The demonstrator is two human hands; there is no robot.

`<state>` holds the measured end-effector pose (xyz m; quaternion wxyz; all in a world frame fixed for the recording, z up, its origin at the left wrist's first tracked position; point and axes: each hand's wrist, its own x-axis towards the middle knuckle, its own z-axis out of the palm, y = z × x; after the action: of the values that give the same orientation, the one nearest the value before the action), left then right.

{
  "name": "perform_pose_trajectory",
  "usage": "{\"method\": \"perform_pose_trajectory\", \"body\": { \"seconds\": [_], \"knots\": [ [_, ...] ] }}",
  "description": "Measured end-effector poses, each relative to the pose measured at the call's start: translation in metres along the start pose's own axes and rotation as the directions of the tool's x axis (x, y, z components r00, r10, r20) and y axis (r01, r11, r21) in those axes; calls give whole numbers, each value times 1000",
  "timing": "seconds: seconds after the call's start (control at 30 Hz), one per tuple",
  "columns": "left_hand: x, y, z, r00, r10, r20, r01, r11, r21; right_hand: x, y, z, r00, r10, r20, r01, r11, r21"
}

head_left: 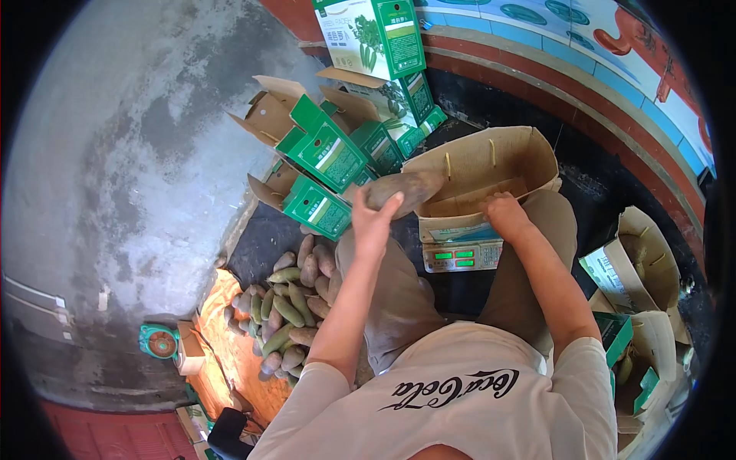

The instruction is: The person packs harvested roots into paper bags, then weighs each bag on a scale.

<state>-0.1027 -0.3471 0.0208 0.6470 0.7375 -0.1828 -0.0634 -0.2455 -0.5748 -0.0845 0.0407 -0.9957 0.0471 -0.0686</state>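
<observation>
My left hand [373,216] is closed round a large, brownish, long radish [406,190], holding it at the left rim of an open cardboard box [479,156]. The radish is slightly blurred. My right hand [504,215] grips the box's near edge with bent fingers. The box has yellow cord handles, and its visible floor is bare cardboard. It rests on a digital scale [462,257] with lit green displays, between my knees. To my left lies a pile of green and brownish radishes [287,308].
Green and white printed cartons [376,38] are stacked at the back, with open cartons [322,153] before them. More open boxes [640,261] stand at right, some holding radishes. A concrete wall [153,153] rises at left, near a small teal fan [159,342].
</observation>
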Motion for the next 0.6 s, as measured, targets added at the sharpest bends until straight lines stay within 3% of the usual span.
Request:
{"method": "perform_pose_trajectory", "body": {
  "seconds": [0.17, 0.3, 0.47, 0.6],
  "knots": [
    [14, -21, 44, 991, -13, 131, -10, 984, 179, 0, 4, 8, 1000, -12, -10, 12, 999, 30],
    [16, -22, 72, 958, 100, 270, -213, 878, 429, 1, 0, 1, 1000, -1, 19, 0, 998, 59],
    [20, -41, 96, 912, -127, 389, -187, 716, 672, 0, -3, -7, 1000, -27, -15, 28, 996, 84],
    [20, -63, 105, 901, -192, 388, -166, 675, 719, 0, -3, -6, 1000, -19, -12, 21, 995, 102]
  ]
}}
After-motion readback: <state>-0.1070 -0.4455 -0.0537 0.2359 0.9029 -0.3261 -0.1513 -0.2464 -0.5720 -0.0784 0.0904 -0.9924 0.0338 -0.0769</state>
